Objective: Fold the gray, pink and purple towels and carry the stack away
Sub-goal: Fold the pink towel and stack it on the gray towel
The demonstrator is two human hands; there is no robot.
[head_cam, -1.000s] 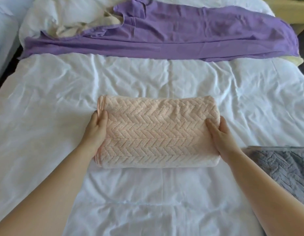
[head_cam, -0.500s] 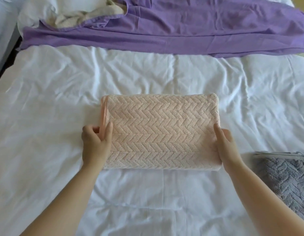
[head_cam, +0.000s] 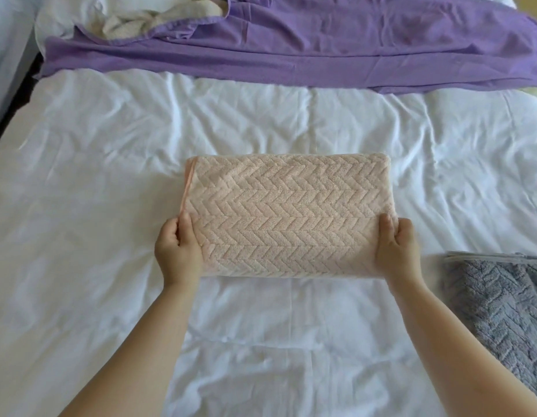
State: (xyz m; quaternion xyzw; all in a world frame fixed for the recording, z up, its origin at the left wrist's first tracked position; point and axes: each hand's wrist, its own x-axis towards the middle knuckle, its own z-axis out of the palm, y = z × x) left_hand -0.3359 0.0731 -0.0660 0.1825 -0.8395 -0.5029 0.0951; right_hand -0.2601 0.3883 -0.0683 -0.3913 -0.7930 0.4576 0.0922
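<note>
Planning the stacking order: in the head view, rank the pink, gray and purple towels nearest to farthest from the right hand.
1. pink towel, held at its right end by the right hand.
2. gray towel, lying to the hand's right.
3. purple towel, spread across the far side.

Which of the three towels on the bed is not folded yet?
The smooth purple towel, lying loose along the white bed's far side. The pink herringbone towel and the gray plush towel are folded.

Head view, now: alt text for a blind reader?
Left hand and right hand grip the ends of a folded pink towel on a white bed. A gray towel lies near right; a purple towel lies unfolded at the far side.
</note>
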